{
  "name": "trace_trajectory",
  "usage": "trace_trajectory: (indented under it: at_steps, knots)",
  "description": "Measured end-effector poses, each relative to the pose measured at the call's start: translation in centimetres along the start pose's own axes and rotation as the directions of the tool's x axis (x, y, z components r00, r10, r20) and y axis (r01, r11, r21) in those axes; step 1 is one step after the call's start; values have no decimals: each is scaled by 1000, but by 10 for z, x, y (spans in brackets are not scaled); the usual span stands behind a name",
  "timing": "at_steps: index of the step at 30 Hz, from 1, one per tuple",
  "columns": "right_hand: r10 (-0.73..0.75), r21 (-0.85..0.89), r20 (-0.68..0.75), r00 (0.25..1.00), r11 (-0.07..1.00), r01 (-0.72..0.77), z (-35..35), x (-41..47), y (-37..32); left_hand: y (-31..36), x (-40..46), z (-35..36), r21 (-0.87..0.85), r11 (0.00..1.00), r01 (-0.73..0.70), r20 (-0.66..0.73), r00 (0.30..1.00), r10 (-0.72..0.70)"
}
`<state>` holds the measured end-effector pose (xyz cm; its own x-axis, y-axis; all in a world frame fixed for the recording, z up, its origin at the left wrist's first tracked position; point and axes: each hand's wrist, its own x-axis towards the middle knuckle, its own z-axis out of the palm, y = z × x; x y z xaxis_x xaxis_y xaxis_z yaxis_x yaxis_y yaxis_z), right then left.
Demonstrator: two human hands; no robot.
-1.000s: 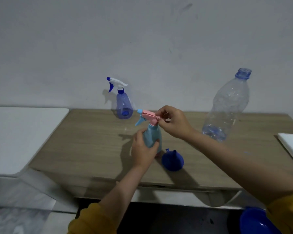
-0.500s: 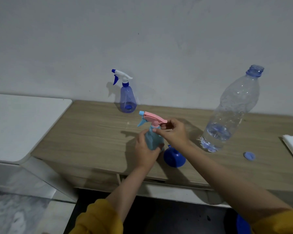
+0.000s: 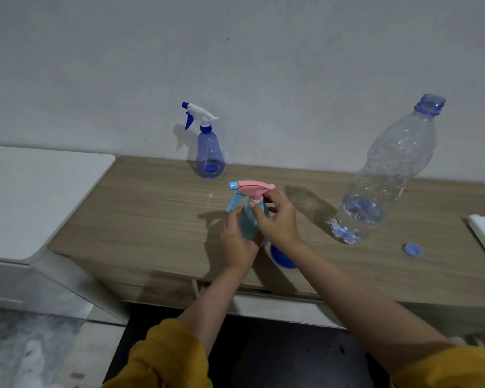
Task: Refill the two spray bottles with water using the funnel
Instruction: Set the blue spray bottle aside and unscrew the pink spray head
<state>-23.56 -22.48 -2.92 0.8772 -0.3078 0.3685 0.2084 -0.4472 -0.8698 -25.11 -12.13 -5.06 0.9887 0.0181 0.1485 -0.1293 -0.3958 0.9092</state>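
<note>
Both hands are working on the teal spray bottle (image 3: 248, 219), which is standing upright on the wooden surface (image 3: 151, 208) just ahead of me, so its long axis is running straight up from base to pink trigger head (image 3: 254, 187). Left hand (image 3: 237, 242) is wrapping around the lower body of the bottle from about eight o'clock, fingers curled round it and bracing it against the surface. Right hand (image 3: 277, 219) is coming in from about four o'clock, its thumb and fingertips pinching the collar right under the pink head; the nozzle is pointing away toward nine o'clock. I am judging this to be the unscrewing step, since the head is sitting on the neck and no filling can begin until it comes off.

What the next move is turning on is that collar: it is lying directly above my left hand and right between my right fingertips, so the twist has to go around the upright axis while the left is keeping the body from spinning or tipping.

My forearms are converging from six o'clock, the right one crossing over the blue funnel (image 3: 282, 257), which is lying on the surface touching or just beside the bottle's base at five o'clock. The open water bottle (image 3: 387, 175) is standing well apart at two o'clock, and the second spray bottle (image 3: 209, 152) is waiting at twelve o'clock against the wall.
</note>
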Motion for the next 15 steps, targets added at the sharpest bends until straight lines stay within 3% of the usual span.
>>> trace_trajectory:
  at_steps: [5,7,10,15]
  knots:
    - [175,50,17,984,983,-176,-2,5,-2,-2,1,-1,32,999,-11,22,1000,11]
    - [176,56,-11,984,983,-175,1,6,0,-2,2,-1,12,1000,-5,29,1000,5]
    - [148,67,55,987,986,-151,1,5,3,0,2,-2,10,1000,0,29,1000,0]
    - [216,124,81,973,967,-225,-2,6,2,-5,2,-1,-22,1000,9,36,999,-8]
